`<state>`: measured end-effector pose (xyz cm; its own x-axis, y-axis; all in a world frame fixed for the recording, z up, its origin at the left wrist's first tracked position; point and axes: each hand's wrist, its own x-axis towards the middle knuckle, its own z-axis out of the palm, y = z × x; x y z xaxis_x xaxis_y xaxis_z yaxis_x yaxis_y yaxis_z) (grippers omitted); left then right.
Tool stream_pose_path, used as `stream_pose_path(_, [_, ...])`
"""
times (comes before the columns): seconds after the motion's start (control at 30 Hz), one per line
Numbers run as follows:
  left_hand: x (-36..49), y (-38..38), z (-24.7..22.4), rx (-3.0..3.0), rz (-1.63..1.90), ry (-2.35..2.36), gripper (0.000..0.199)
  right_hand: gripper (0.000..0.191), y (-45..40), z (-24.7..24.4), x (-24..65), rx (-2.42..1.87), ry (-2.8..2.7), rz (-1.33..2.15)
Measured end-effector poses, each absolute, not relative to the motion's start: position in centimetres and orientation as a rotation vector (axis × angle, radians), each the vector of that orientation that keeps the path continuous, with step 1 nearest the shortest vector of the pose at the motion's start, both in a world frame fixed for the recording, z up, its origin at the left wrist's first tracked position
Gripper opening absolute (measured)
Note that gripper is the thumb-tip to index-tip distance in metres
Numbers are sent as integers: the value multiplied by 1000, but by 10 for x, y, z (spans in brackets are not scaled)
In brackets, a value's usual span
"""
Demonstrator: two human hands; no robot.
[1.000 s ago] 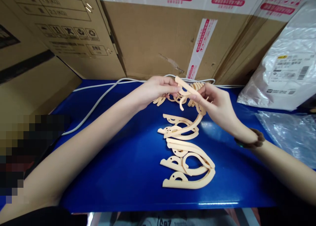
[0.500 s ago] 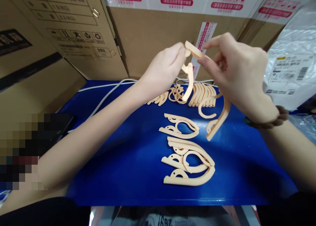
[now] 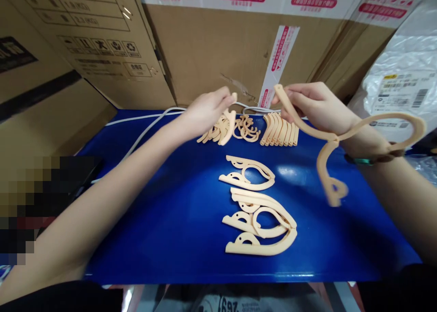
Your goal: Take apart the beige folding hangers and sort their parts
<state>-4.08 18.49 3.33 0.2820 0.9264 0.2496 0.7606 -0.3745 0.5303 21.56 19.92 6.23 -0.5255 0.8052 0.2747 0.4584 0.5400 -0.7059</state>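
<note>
My right hand is closed on one arm of a beige folding hanger. The hanger's hook loops to the right over my wrist, and its other arm hangs down, slightly blurred. My left hand is closed above the back of the blue table, pinching a small curved beige hanger piece; my fingers partly hide it. Behind and below it lies a pile of similar small pieces. Beside that pile are loose hooks and a row of curved hanger arms.
Two folded hangers, a smaller one and a larger one, lie mid-table on the blue tabletop. Cardboard boxes stand behind and at the left. A white cable runs along the back. A plastic-wrapped parcel is at the right.
My hands have moved apart and down: the left one leftward to the small-piece pile, the right one rightward. The hanger in my right hand has turned, its hook now pointing right.
</note>
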Motion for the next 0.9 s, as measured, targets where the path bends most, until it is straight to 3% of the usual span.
stream_pose_path(0.17, [-82, 221, 10, 1944, 565, 1623, 35, 40, 191, 61, 224, -972, -1904, 1301])
stream_pose_path(0.33, [-109, 235, -7, 1880, 519, 1681, 35, 27, 180, 59, 220, -967, -1847, 1254])
stream_pose_path(0.63, [-121, 247, -35, 1836, 481, 1980, 39, 25, 179, 51, 212, -1058, -1692, 1323])
stream_pose_path(0.9, [-99, 234, -23, 1883, 557, 2247, 32, 24, 180, 51, 201, -1025, -1254, 1301])
